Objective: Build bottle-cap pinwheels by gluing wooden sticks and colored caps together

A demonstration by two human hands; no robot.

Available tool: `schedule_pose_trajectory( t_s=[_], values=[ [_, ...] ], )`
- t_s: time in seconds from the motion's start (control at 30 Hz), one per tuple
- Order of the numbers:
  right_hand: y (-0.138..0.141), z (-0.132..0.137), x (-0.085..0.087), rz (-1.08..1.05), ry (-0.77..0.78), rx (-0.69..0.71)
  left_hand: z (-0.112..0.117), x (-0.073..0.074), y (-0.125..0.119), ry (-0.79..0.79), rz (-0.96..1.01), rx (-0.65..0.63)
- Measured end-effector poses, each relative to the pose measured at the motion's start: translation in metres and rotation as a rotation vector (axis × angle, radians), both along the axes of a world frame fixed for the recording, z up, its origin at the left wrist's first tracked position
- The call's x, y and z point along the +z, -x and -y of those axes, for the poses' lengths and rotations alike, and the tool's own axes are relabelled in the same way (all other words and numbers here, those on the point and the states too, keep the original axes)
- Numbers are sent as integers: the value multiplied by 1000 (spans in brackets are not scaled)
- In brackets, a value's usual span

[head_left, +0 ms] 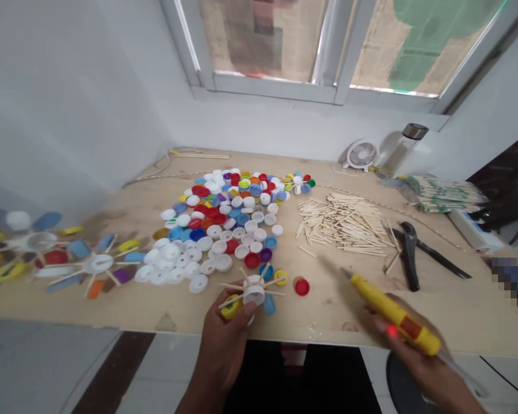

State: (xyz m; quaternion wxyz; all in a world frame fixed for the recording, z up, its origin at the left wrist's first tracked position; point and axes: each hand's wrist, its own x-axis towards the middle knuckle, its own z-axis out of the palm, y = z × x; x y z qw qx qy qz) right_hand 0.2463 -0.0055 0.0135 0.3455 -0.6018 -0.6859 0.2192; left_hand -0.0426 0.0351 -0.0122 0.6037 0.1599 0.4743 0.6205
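While three spoked pieces with coloured caps at their ends stand on the desk (125,313), the one in hand looks only partly built in the head view. Two of them, the left-hand wheel (41,241) and the multicoloured wheel (98,263), lie at the person's left; a far wheel (297,183) sits behind, beside the heap of loose caps (216,215). These look complete or close to it, though blur hides the details.

Held near the front edge is the unfinished wheel (254,296), a white hub with thin sticks radiating from it. The left hand (227,328) pinches it, thumb against the hub. A yellow cap (231,307) and a light blue cap (270,303) appear to be on its spokes, while several others look bare; whether the blue and yellow rings just behind are attached, I cannot tell. So the hub and spokes seem done, with most of the capping left.

The right hand (414,339), blurred, is closed around a yellow pen-like tool (380,302), its tip well apart from the wheel. A red cap (302,287) lies between, and plenty of loose sticks (345,224) remain in a pile.
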Motion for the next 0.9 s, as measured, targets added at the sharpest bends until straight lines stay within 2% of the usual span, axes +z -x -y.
schedule_pose_trajectory(
  t_s=[0.13,0.23,0.4,0.63,0.9],
  values=[
    [57,3,10,-101,185,186,3,-3,0,-11,-74,10],
    [76,1,10,-138,182,243,6,-5,1,-34,-128,12],
    [86,0,6,-103,127,217,9,-6,1,-59,-139,46],
    [92,0,3,-28,28,162,9,-6,1,-85,-154,11],
    [93,-2,1,19,-16,150,7,-2,1,-42,-180,29]
  ],
)
